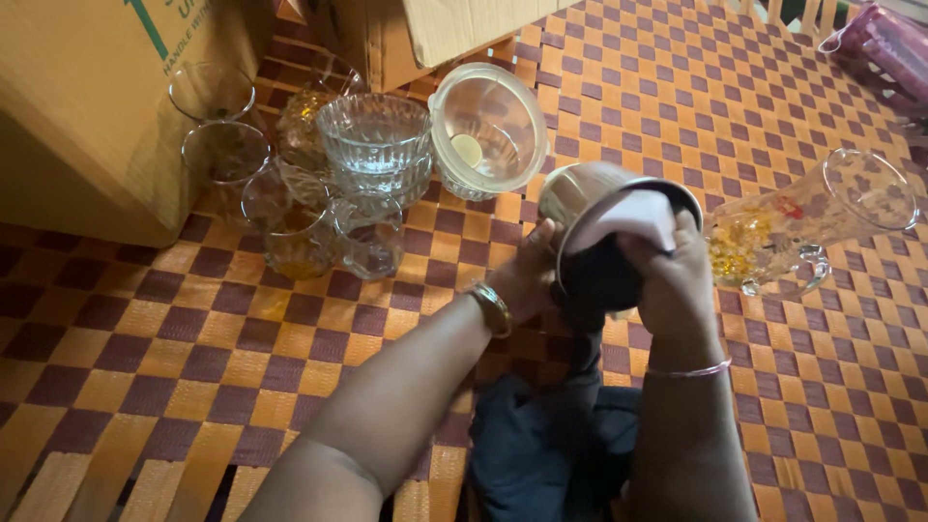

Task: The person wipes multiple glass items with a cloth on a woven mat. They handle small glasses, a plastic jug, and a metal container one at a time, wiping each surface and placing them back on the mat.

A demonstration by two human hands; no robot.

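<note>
at the far left a large brown cardboard box (pixel 87 106) stands on the woven mat (pixel 193 358), which is checked in orange and maroon. just beside the box sits a cluster of clear drinking glasses (pixel 227 155), some upright and close enough to touch one another, with a glass mug (pixel 372 237) at the cluster's right edge. behind the mug is a stack of ribbed glass bowls (pixel 375 140), and to its right a clear plastic container (pixel 488 130) lies tilted on its side with its opening turned toward the camera. a second cardboard box (pixel 425 34) rises behind these at the top edge. nearer the middle, the left hand (pixel 530 275), with a gold bangle at the wrist, has its fingers curled round the side of a round steel vessel (pixel 580 198), held just above the mat and tipped toward the camera. the right hand (pixel 677 280), a thin bangle on its wrist, presses a pale cloth (pixel 638 217) into the vessel's mouth, fingers closed on the cloth. below both hands dark fabric (pixel 551 435) covers the person's lap. just right of the right hand a tall glass jug (pixel 807 227) painted with flowers lies on its side on the mat, mouth pointing to the upper right. in the far top right corner sits a pink plastic item (pixel 884 43), too cropped to tell what it is.
</note>
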